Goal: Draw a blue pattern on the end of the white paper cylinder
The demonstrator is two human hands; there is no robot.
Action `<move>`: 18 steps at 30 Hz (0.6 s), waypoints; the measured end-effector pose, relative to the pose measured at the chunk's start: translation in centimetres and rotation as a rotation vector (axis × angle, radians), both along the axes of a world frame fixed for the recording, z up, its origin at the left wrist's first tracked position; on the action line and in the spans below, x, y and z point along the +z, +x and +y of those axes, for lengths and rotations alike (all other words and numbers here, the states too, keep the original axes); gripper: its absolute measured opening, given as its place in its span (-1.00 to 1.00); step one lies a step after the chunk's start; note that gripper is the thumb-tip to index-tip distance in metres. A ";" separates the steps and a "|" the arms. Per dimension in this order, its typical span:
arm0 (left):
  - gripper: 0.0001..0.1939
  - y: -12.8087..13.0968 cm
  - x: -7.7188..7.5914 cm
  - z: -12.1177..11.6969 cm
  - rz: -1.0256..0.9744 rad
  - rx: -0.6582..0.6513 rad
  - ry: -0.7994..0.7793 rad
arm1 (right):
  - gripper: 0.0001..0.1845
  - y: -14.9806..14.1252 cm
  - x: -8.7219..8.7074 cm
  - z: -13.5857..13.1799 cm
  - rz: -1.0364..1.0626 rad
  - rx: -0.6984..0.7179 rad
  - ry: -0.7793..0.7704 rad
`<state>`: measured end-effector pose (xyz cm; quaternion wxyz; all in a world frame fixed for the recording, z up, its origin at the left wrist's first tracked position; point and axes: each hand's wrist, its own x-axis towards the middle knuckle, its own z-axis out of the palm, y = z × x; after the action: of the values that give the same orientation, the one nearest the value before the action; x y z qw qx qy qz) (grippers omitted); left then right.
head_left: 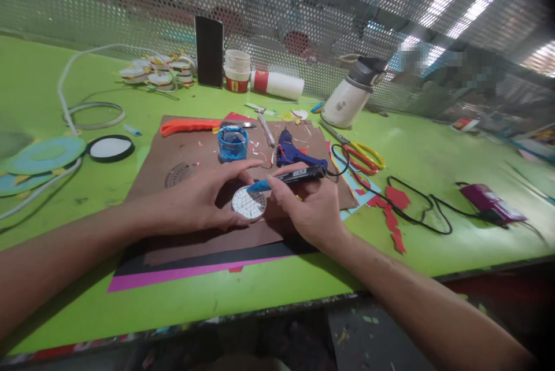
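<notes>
A small white disc (248, 206), drawn over with dark lines and dots, is gripped by its edge in my left hand (208, 195), thumb at the near side. My right hand (314, 203) is closed around a black marker pen (301, 175) with a blue front end. Its tip meets the upper part of the disc's face, or hovers just over it. Behind my hands stands a blue-stained jar (233, 144). To its right a blue glue gun (295, 152) lies on the brown paper (165, 154).
Behind the jar lies an orange utility knife (191, 126). Scissors (362, 154) and a purple box with a cord (492, 202) are at right. Along the back stand a phone (209, 52), paper cups (237, 70) and a white bottle (349, 96). A black-rimmed lid (111, 148) is at left.
</notes>
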<state>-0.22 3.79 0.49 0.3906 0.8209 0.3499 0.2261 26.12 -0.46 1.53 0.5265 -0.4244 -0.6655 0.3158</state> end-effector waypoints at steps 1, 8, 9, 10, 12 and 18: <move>0.11 0.1 0.1 0.0 0.004 -0.001 0.004 | -0.71 0.0 0.1 0.0 0.033 -0.033 -0.006; 0.10 0.0 0.1 -0.2 0.039 0.024 0.088 | -0.60 0.1 0.9 -0.1 0.047 -0.146 0.032; 0.09 0.0 0.1 -0.2 0.037 0.024 0.090 | -0.60 0.1 0.9 -0.1 0.038 -0.143 0.028; 0.10 0.0 0.1 -0.2 0.034 0.025 0.090 | -0.61 0.1 1.0 -0.2 0.030 -0.139 0.020; 0.10 0.0 0.1 -0.2 0.031 0.024 0.088 | -0.66 0.1 1.1 -0.2 0.019 -0.125 0.006; 0.08 0.1 -0.1 -0.3 0.017 0.028 0.098 | -0.78 0.0 1.1 -0.2 0.021 -0.013 0.033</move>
<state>-0.09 3.49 0.34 0.3436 0.8359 0.3534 0.2415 26.10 -0.69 2.64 0.5424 -0.4167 -0.6623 0.3059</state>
